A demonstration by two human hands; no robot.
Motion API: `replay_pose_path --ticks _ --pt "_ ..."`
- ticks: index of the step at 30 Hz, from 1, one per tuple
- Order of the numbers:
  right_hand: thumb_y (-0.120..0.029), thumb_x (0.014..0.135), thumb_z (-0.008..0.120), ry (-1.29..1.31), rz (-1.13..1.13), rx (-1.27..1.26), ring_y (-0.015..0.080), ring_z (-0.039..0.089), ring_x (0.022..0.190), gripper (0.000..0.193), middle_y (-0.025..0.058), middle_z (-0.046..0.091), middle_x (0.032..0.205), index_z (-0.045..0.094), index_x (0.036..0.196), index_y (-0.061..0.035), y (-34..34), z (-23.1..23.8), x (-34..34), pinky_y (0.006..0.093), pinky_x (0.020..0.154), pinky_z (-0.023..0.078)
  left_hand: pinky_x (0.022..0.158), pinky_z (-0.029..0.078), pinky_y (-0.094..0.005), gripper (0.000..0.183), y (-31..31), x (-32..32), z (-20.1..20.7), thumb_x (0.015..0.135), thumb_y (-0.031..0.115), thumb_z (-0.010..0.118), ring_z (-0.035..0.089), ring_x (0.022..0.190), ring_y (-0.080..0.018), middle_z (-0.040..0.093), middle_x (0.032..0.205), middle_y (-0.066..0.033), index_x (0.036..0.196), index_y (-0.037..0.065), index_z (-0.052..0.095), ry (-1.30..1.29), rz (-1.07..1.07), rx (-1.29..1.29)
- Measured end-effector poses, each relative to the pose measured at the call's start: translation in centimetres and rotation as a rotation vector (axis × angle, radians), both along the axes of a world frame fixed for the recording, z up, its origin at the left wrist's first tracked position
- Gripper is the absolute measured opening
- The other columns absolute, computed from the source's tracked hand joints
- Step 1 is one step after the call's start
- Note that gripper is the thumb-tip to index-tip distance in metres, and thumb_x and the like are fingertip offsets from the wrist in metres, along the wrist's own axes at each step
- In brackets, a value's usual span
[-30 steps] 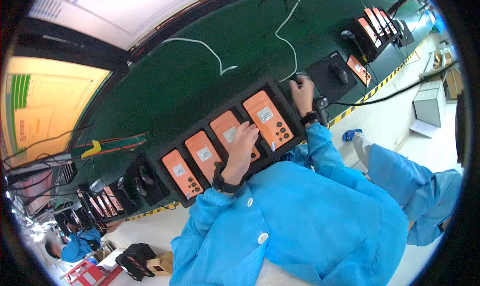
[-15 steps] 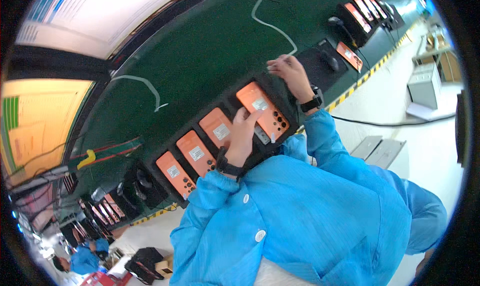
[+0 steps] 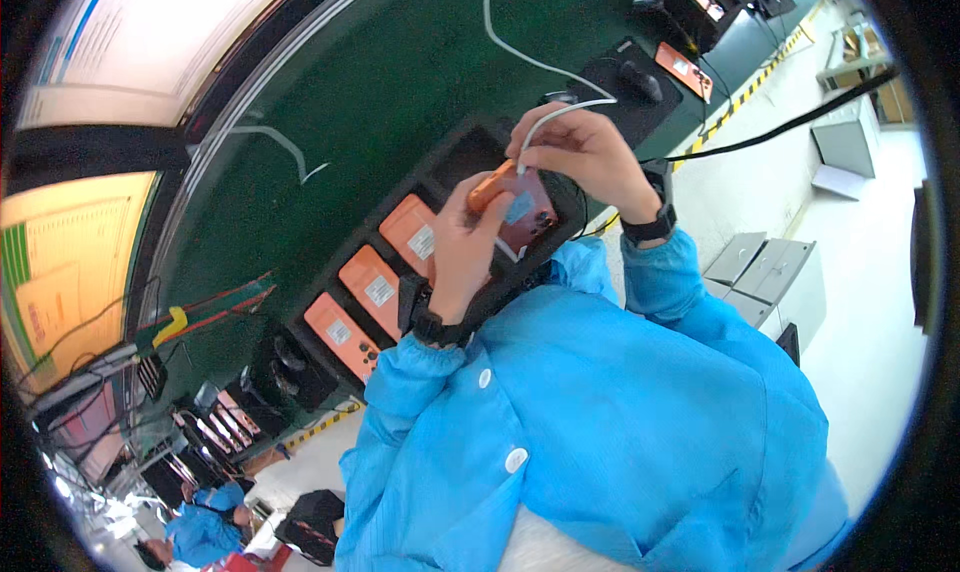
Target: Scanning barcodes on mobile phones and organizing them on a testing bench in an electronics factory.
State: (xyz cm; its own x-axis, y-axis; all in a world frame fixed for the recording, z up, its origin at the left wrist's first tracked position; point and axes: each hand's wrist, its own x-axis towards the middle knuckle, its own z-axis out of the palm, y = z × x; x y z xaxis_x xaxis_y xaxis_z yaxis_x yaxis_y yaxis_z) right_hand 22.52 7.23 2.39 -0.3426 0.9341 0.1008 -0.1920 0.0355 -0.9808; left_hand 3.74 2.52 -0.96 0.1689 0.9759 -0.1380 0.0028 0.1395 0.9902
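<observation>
An orange phone (image 3: 522, 214) is lifted and tilted above a black tray (image 3: 470, 159). My left hand (image 3: 464, 254) is closed around it, thumb across its back near a pale label. A white cable (image 3: 552, 114) is pinched in my right hand (image 3: 588, 154), and its end meets the phone's upper edge; whether the plug is inside the port I cannot tell. Three more orange phones, the nearest (image 3: 406, 228), another (image 3: 370, 286) and the farthest left (image 3: 338, 330), lie label side up in the tray, partly behind my left hand and wrist.
A second white cable (image 3: 284, 140) lies on the green bench, below the monitors (image 3: 90, 262). To the right are a mouse (image 3: 638, 80) on a black pad and an orange phone (image 3: 684, 70). More phones (image 3: 232, 420) stand at the left; a person in blue (image 3: 200, 534) is beyond.
My left hand has raised the phone out of its tray slot and tilted it. My right hand has brought the white cable's end to the phone's edge.
</observation>
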Motion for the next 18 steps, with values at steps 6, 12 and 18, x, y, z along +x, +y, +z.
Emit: replay_pose_path --ticks 6,12,18 --pt "-0.001 0.085 0.062 -0.12 -0.025 -0.016 0.01 0.062 0.083 0.009 0.0064 0.064 0.095 0.063 0.094 0.0028 -0.4 1.5 -1.3 0.0231 0.074 0.05 0.08 0.049 -0.0245 0.033 -1.2 0.1 -1.4 0.087 0.013 0.066 0.061 0.091 -0.0115 0.067 0.101 -0.0087 0.117 -0.001 0.059 -0.016 0.027 0.052" --pt "-0.004 0.085 0.061 -0.341 0.025 0.066 0.0118 0.062 0.078 0.013 0.0066 0.065 0.091 0.063 0.096 0.0017 -0.9 2.5 -1.8 0.0241 0.069 0.05 0.081 0.049 -0.0241 0.035 -1.5 0.0 -1.6 0.086 0.009 0.066 0.061 0.092 -0.0113 0.066 0.103 -0.0079 0.118 -0.002 0.058 0.019 0.007 0.045" --pt "-0.003 0.084 0.059 -0.535 0.122 0.329 0.0249 0.063 0.08 0.013 0.0136 0.064 0.091 0.064 0.095 0.0034 -0.5 3.6 -2.1 0.0311 0.07 0.05 0.08 0.048 -0.0235 0.033 -1.7 0.0 -0.4 0.086 0.009 0.066 0.06 0.092 -0.01 0.066 0.101 -0.0068 0.117 -0.001 0.059 0.101 0.002 0.011"
